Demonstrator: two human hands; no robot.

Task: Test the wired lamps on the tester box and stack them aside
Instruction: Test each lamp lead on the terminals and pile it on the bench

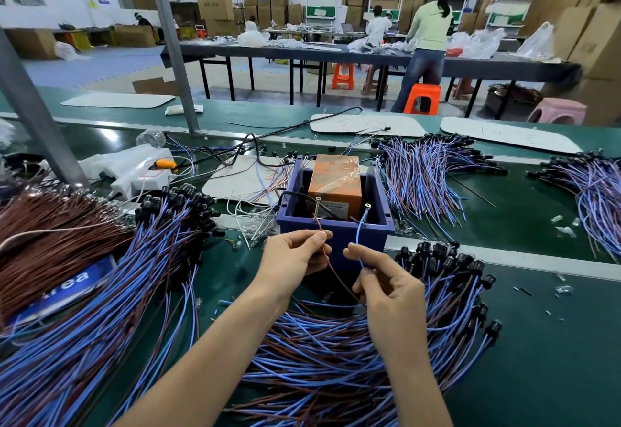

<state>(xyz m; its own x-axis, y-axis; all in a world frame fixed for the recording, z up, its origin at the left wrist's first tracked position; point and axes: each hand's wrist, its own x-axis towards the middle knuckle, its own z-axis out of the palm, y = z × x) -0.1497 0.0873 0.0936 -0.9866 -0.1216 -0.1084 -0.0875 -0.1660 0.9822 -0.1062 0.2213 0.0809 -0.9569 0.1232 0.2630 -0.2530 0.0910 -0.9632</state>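
Observation:
A blue tester box [336, 228] stands mid-table with an orange taped block [336, 179] inside and two metal contact screws at its near rim. My left hand [290, 260] pinches a brown wire [331, 267] whose end reaches up to the left screw. In my right hand [386, 287] a blue wire [362, 235] is pinched, running up to the right screw. Both wires belong to one lamp; its lamp end is hidden below my hands. A pile of wired lamps [336, 352] lies under my forearms.
Another heap of wired lamps [111, 279] and brown wires [50, 242] fills the left. More lamp bundles [423, 171] lie behind the box at right. A white power strip [148, 174] and a grey post [33, 104] stand at left. People work at far tables.

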